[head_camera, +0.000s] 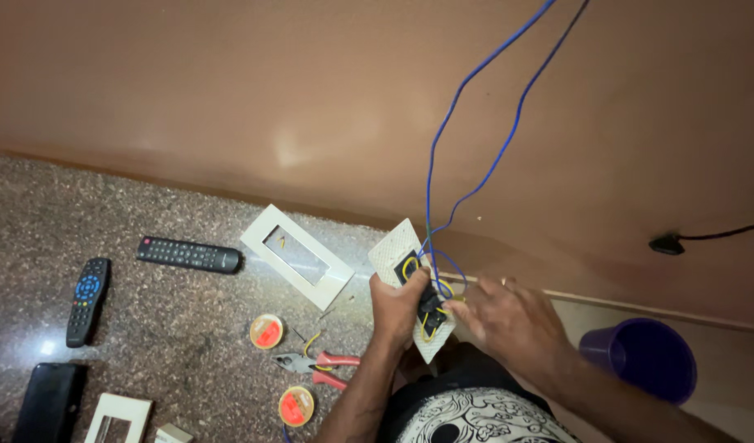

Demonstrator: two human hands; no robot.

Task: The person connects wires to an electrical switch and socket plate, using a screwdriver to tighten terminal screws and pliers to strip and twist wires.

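Observation:
My left hand (396,308) grips a white switch plate (396,244) by its lower part, its back side up. Black switch modules and yellow jumper wires (409,264) show on that back. Two blue wires (467,139) come down along the wall from above and end at the modules. My right hand (504,320) is at the plate's right edge, fingertips pinched at the wiring by the black modules. What the fingertips hold is too small to tell.
On the speckled stone counter (147,328) lie a white cover frame (297,256), two remote controls (188,254) (87,300), two tape rolls (266,331) (297,405), red-handled pliers (321,367), a black case (49,402) and another white frame (118,417). A purple bucket (644,357) stands lower right.

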